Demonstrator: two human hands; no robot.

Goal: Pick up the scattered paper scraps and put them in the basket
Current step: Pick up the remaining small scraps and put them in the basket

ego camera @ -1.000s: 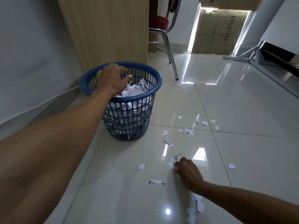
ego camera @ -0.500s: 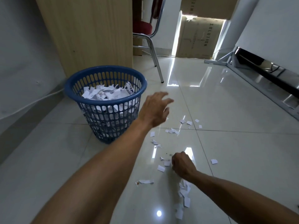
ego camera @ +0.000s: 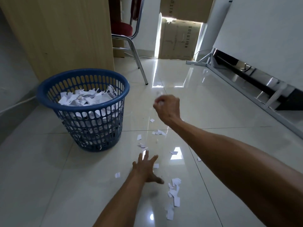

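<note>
Head view: my right hand is up off the floor, to the right of the blue basket and about level with its rim, well apart from it. Its fingers are curled tight into a fist round a bunch of scraps, and white edges poke out at the finger end.

My left hand is low, in front of the basket and off to its right. It is palm down, with the fingers straight and fanned wide and the thumb stuck out sideways, gripping nothing. I cannot tell whether my fingertips touch the tile.

The basket stands upright on the floor just in front of a wooden panel. It is filled nearly to the rim with a heap of torn paper.

The loose paper scraps all lie on the floor to the right of the basket. A few sit near its base just past my left fingertips, and a small cluster lies between my two hands. One piece rests just beside my left hand on each side. The thickest trail runs nearest me, farthest from the basket, alongside my left forearm.

A metal chair leg comes down behind the basket to its right, and a cardboard box stands farther back.
</note>
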